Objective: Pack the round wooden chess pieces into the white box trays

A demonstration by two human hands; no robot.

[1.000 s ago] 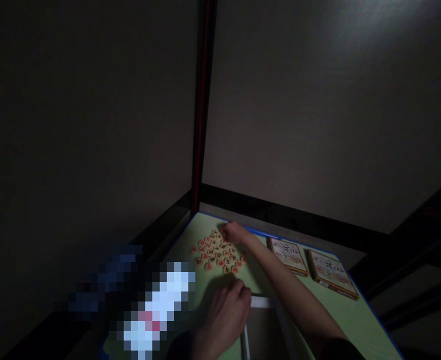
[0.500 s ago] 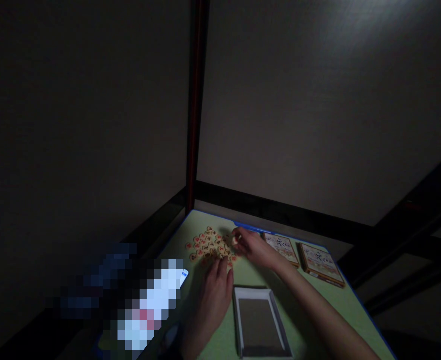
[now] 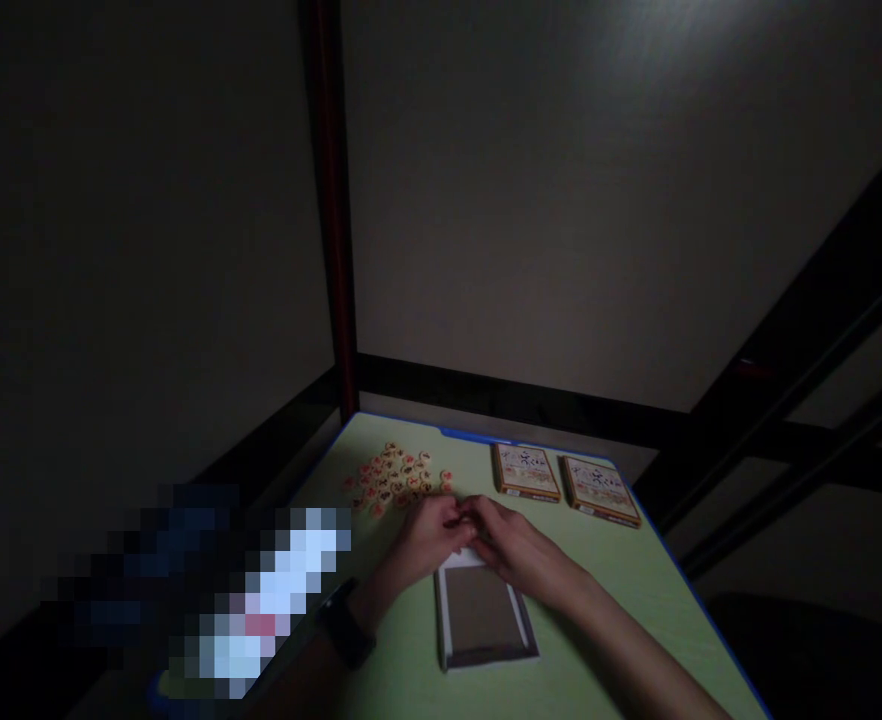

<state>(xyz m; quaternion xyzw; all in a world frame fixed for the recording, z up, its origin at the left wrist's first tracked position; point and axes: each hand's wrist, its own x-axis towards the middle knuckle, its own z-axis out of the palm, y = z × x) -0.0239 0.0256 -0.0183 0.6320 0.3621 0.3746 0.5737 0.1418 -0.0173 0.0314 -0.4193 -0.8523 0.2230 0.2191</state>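
Note:
My left hand and my right hand meet fingertip to fingertip over the far end of a shallow open white-rimmed box on the green table. Both hands have their fingers curled in; what they pinch, if anything, is hidden in the dim light. Just beyond them lies a cluster of several round pale game pieces with red and dark marks. A dark watch is on my left wrist.
Two flat brown-edged boxes lie side by side at the table's far right. A dark red post rises at the far corner before a plain wall. A blurred patch covers the near left.
My right hand drew back from the far side of the pieces toward the open box. My left hand moved up to meet it. The view swung right and down.

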